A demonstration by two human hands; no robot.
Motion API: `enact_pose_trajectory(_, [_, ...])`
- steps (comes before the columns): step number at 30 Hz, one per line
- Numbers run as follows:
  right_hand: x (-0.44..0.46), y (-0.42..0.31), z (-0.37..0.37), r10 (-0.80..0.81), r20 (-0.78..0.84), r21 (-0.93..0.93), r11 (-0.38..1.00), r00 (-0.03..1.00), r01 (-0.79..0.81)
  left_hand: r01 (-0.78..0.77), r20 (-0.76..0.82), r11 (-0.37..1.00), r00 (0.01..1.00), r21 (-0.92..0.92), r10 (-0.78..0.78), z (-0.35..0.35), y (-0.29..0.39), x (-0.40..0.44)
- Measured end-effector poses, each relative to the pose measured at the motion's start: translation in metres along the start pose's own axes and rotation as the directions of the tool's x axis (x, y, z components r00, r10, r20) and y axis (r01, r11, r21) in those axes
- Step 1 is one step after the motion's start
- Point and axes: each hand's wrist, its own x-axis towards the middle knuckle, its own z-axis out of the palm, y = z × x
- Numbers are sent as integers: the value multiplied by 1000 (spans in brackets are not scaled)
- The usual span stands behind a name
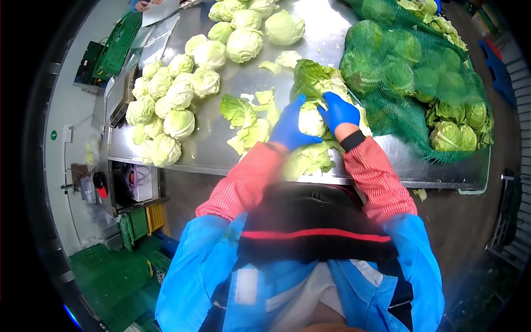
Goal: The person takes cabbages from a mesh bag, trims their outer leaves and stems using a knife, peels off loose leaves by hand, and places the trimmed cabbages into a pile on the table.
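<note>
A pale green cabbage [311, 120] sits near the front edge of the metal table, between my two blue-gloved hands. My left hand [289, 126] curves around its left side, thumb low and fingers up. My right hand [339, 112] grips its upper right side with bent fingers; the fingertips are partly hidden. Darker outer leaves [308, 77] stand just beyond the cabbage. Loose leaves [249, 119] lie to the left of my left hand, and more leaves [310, 160] spread below the cabbage at the table edge.
Trimmed cabbages [166, 97] are grouped on the left of the steel table [207, 149], with more at the back. Green net sacks of cabbages [409, 72] fill the right side. Green crates [119, 44] stand far left. Another person's hand [142, 6] shows at the top left.
</note>
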Motion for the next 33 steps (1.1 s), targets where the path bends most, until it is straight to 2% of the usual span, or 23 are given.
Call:
enact_pose_trajectory(1, [5, -3, -3, 64, 117, -47, 997, 991, -59, 9, 3, 999, 1000, -38, -8, -2, 2, -5])
enact_pose_trajectory(3, [12, 11, 11, 14, 43, -65, 998, 999, -11, 18, -33, 996, 999, -87, -21, -5, 2, -11])
enact_pose_trajectory(4, [14, 20, 18, -13, -5, -82, 997, 1000, 13, 42, -30, 976, 998, -216, -50, -8, 3, -13])
enact_pose_trajectory(5, [17, 33, 22, 63, 17, -56, 996, 998, -62, 64, -25, 938, 997, -340, -77, -12, 4, -15])
enact_pose_trajectory(6, [15, 52, 24, 60, -1, -34, 998, 998, -60, 81, -19, 886, 995, -456, -100, -17, 4, -17])
enact_pose_trajectory(7, [16, 53, 18, 76, 24, -41, 996, 997, -75, 107, -34, 854, 989, -510, -144, -14, -15, -19])
enact_pose_trajectory(10, [-2, 28, -6, 131, 137, -94, 988, 982, -119, 231, 51, 437, 921, -869, -386, -7, -41, -23])
enact_pose_trajectory(11, [-6, 29, -7, 148, 128, -99, 986, 981, -135, 150, -22, 457, 936, -877, -351, 11, -75, -23])
enact_pose_trajectory(14, [-8, 52, 2, 168, 59, -106, 981, 984, -161, 248, 209, 29, 870, -968, -447, -18, -19, -28])
enact_pose_trajectory(15, [-9, 47, -10, 249, 141, -147, 962, 958, -229, 227, 199, 28, 900, -973, -388, -15, -29, -25])
enact_pose_trajectory(16, [-13, 35, -23, 153, 39, -47, 987, 987, -151, 190, 144, 112, 932, -975, -331, -18, -27, -20])
enact_pose_trajectory(18, [-28, -2, -48, -18, -185, 118, 992, 983, 41, 100, 46, 262, 978, -960, -204, -24, -16, -12])
enact_pose_trajectory(21, [-38, -49, -87, -292, -26, 161, 943, 956, 292, 0, -59, 687, 996, -727, -63, -30, 2, -4])
enact_pose_trajectory(22, [-37, -48, -78, -386, -55, 182, 903, 921, 390, 51, -37, 690, 993, -722, -112, -28, 4, -4])
enact_pose_trajectory(24, [-39, -40, -61, -370, -55, 165, 913, 927, 374, 148, 4, 690, 979, -709, -205, -26, 7, -4])
enact_pose_trajectory(25, [-40, -34, -56, -362, -60, 269, 892, 930, 364, 211, 51, 717, 970, -665, -239, -32, 16, -6])
enact_pose_trajectory(27, [-49, -16, -52, -345, -57, 473, 817, 937, 329, 123, -5, 638, 981, -760, -195, -29, 14, -7])
enact_pose_trajectory(28, [-52, -10, -52, -287, -37, 548, 795, 957, 260, 75, -36, 596, 984, -800, -172, -29, 15, -6])
enact_pose_trajectory(30, [-51, -3, -60, -63, 44, 546, 837, 997, 29, 30, -83, 640, 986, -767, -144, -34, 22, -6])
enact_pose_trajectory(31, [-50, -3, -65, -151, -5, 580, 805, 989, 126, 6, -100, 682, 988, -732, -115, -35, 25, -7])
enact_pose_trajectory(32, [-52, -9, -69, -200, -33, 463, 865, 979, 192, -20, -116, 721, 990, -693, -83, -35, 27, -7])
enact_pose_trajectory(33, [-54, -24, -75, -250, -53, 337, 907, 967, 253, 19, -91, 742, 990, -670, -108, -33, 27, -9])
